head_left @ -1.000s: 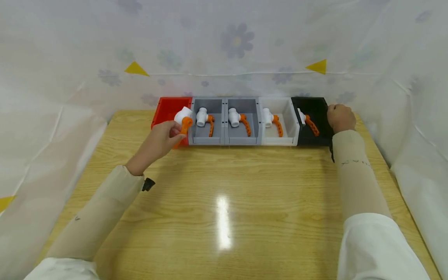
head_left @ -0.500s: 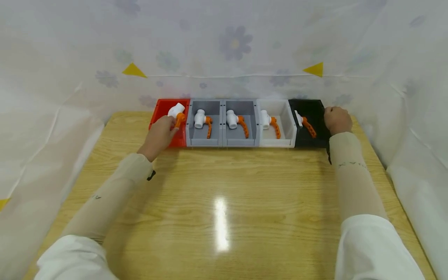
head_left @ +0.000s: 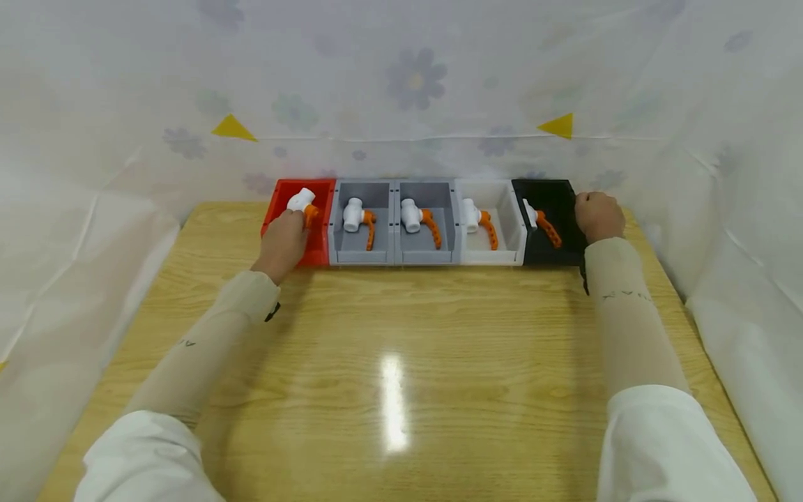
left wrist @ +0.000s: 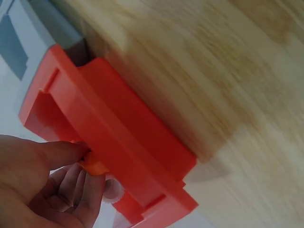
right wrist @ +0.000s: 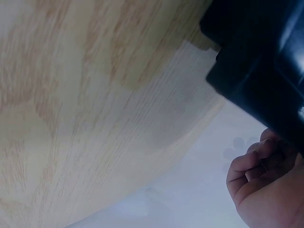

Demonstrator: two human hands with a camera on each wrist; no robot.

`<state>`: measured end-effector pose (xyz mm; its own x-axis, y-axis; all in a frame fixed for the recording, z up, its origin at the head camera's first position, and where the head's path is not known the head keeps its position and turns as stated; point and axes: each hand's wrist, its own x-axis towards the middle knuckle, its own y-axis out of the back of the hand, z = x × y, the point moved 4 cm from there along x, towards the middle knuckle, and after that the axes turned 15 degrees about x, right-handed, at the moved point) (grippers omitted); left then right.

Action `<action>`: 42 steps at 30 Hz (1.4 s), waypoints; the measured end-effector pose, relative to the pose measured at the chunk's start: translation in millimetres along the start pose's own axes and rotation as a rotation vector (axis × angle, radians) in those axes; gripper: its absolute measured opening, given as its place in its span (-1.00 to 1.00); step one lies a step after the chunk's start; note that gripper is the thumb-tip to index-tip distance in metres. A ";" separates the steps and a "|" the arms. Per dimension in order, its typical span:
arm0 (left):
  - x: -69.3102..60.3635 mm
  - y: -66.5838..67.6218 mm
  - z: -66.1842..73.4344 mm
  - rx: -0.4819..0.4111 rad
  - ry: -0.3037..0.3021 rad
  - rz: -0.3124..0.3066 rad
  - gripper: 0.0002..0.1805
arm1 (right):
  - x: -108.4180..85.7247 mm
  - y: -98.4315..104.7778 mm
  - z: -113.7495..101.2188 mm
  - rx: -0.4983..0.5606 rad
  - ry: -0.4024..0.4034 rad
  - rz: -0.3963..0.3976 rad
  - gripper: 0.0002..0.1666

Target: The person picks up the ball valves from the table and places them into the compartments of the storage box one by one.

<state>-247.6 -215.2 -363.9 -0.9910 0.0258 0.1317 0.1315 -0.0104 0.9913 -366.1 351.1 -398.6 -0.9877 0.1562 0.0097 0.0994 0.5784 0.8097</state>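
In the head view, my left hand (head_left: 283,242) reaches into the red bin (head_left: 268,213) at the row's left end. It holds a white ball valve (head_left: 302,200) with an orange handle. The left wrist view shows thumb and fingers pinching that orange handle (left wrist: 95,164); part of the valve is behind the fingers and the bin wall. My right hand (head_left: 600,216) is at the right side of the black bin (head_left: 558,256), fingers curled. In the right wrist view, those curled fingers (right wrist: 244,168) lie against or close to the bin's outer wall; the thumb is hidden.
Two grey bins (head_left: 362,257) (head_left: 426,257) and a white bin (head_left: 492,257) stand between the red and black ones. Each holds a white valve with an orange handle, as does the black bin. The wooden table (head_left: 326,335) has patterned sheeting (head_left: 351,84) behind it.
My left hand has carried the valve from above the red bin's front right down into the bin, moving left. The right hand stays by the black bin. The head view has shifted slightly.
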 end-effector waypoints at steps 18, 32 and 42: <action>9.2 -21.5 -2.3 0.150 0.004 -0.001 -0.82 | -6.0 -2.3 0.4 0.017 0.000 -0.004 -0.33; 21.6 -24.2 -0.7 0.016 0.092 -0.046 -0.82 | -2.6 2.6 -5.0 0.010 0.012 0.019 -0.33; 27.2 -33.7 0.4 0.010 0.156 -0.043 -0.83 | -4.7 -0.4 -2.9 0.014 -0.009 0.001 -0.34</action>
<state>-278.9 -213.8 -393.7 -0.9878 -0.1293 0.0871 0.0881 -0.0023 0.9961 -361.9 347.8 -397.2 -0.9864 0.1644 0.0050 0.1023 0.5895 0.8013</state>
